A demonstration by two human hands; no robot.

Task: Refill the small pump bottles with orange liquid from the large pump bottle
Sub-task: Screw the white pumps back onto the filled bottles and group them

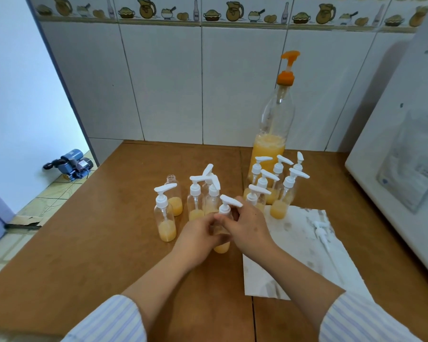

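Hands met at the middle of the brown tabletop, both closed around one small pump bottle that stood upright between them. The left hand wrapped its curled fingers around the clear body of that bottle, hiding most of it, so only the orange liquid at the base showed below the palm. The right hand curled at the neck just under the white pump head, apparently pinching the collar, though the fingertips were hidden behind the bottle.

Just left of the held bottle stood another capped small bottle, and behind it an uncapped bottle with an open neck, both holding a little orange liquid. A further cluster of capped bottles stood directly behind the hands. Beyond the right hand, a second group of small bottles crowded around the foot of the large pump bottle, which stood near the tiled wall, partly filled, with an orange pump on top.

A loose white pump lay on a stained paper towel to the right of the right hand.
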